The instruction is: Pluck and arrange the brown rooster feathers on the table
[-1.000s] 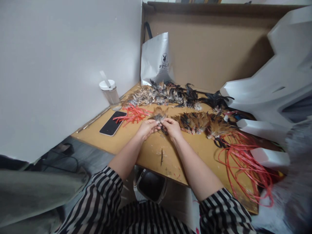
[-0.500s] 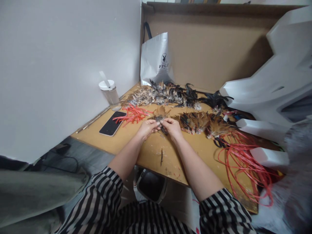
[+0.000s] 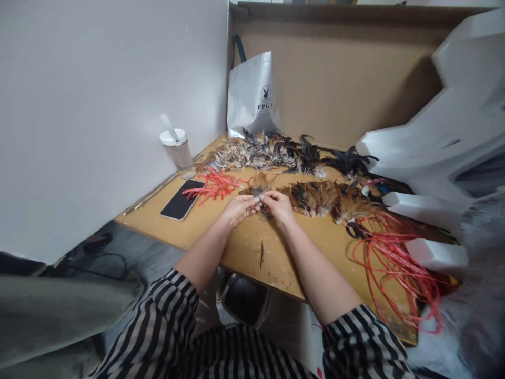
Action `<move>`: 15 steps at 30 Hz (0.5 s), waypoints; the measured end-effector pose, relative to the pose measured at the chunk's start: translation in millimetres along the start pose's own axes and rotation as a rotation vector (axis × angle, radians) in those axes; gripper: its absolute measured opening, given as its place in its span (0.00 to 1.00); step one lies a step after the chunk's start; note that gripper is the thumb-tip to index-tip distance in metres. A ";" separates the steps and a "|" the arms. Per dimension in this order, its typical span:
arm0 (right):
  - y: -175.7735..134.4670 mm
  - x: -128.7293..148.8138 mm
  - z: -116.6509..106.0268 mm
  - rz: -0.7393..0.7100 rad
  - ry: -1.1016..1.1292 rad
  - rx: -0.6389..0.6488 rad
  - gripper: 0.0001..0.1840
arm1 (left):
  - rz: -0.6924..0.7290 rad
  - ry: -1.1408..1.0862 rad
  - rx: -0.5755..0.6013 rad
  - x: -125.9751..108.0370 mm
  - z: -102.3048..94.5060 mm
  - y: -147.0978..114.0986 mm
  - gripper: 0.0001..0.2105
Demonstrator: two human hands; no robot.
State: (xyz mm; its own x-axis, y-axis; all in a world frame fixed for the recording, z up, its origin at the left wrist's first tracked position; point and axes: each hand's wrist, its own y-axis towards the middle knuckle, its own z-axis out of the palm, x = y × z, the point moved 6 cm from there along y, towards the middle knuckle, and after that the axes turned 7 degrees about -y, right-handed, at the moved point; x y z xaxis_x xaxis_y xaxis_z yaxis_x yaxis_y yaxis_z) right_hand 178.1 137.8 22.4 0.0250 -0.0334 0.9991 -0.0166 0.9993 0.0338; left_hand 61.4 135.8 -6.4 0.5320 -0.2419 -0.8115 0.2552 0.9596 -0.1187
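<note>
Both hands meet over the middle of the yellow-brown table [image 3: 244, 247], pinching a small bunch of brown feathers [image 3: 261, 182] by its lower end. The thumb and fingers of my left hand [image 3: 240, 208] close on it from the left. From the right, my right hand [image 3: 279, 205] grips the same spot, its fingertips against the left ones. The feather tips fan out away from me. Just right of my right hand lies a row of brown and black feather bunches [image 3: 315, 197]. Left of my hands are cut red plastic strips [image 3: 219, 185], partly over a dark-screened phone [image 3: 182, 200].
Speckled and black feathers [image 3: 260, 152] are heaped at the back, before a silver bag [image 3: 252, 100]. A lidded cup [image 3: 177, 150] stands by the left wall. Long red strands [image 3: 398, 268] and black-handled scissors [image 3: 355, 230] lie right, near white foam pieces [image 3: 434, 255].
Almost nothing differs. Both hands stay at the same place on the feather bunch, with only slight finger movement.
</note>
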 end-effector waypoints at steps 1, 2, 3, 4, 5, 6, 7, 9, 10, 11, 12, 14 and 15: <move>-0.7 1.8 0.3 0.004 0.000 0.004 0.16 | -0.001 -0.018 0.002 -0.6 -0.3 0.3 0.05; -1.4 3.3 1.0 0.013 -0.001 0.022 0.17 | 0.002 -0.042 0.003 -1.8 -0.9 0.7 0.05; -2.3 4.6 1.9 0.024 -0.005 0.052 0.18 | 0.009 -0.071 0.001 -3.4 -1.7 1.2 0.04; -3.2 5.7 3.3 0.035 -0.009 0.095 0.19 | 0.019 -0.100 -0.006 -5.5 -2.8 1.8 0.03; -4.3 6.7 4.8 0.041 -0.012 0.144 0.20 | 0.034 -0.130 -0.018 -8.0 -4.2 2.3 0.02; -5.5 7.6 6.5 0.043 -0.016 0.197 0.21 | 0.049 -0.158 -0.031 -10.4 -5.7 2.8 0.01; -6.6 8.2 8.2 0.042 -0.020 0.245 0.22 | 0.062 -0.184 -0.042 -12.5 -6.9 3.0 0.01; -8.2 8.1 10.9 0.042 -0.031 0.313 0.22 | 0.073 -0.225 -0.054 -14.9 -8.2 2.9 0.02; -8.5 7.2 11.8 0.046 -0.039 0.326 0.21 | 0.072 -0.242 -0.053 -15.2 -8.1 2.6 0.02; -8.3 6.0 12.2 0.051 -0.045 0.326 0.20 | 0.069 -0.255 -0.046 -15.1 -7.6 2.3 0.03; -7.7 4.6 12.2 0.056 -0.048 0.315 0.19 | 0.066 -0.264 -0.038 -14.8 -6.9 1.9 0.03; -5.9 1.8 11.0 0.065 -0.051 0.277 0.17 | 0.064 -0.274 -0.026 -13.9 -5.8 1.2 0.04; -4.9 0.7 9.9 0.067 -0.053 0.258 0.16 | 0.066 -0.273 -0.026 -13.7 -5.7 1.1 0.04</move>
State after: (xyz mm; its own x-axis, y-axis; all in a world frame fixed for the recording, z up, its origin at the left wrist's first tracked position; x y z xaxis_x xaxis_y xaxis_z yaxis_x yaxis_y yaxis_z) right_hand 168.2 132.8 23.2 -0.0368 0.0253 0.9990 -0.2710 0.9620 -0.0343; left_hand 49.8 141.0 1.4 0.7452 -0.2054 -0.6344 0.1941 0.9770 -0.0883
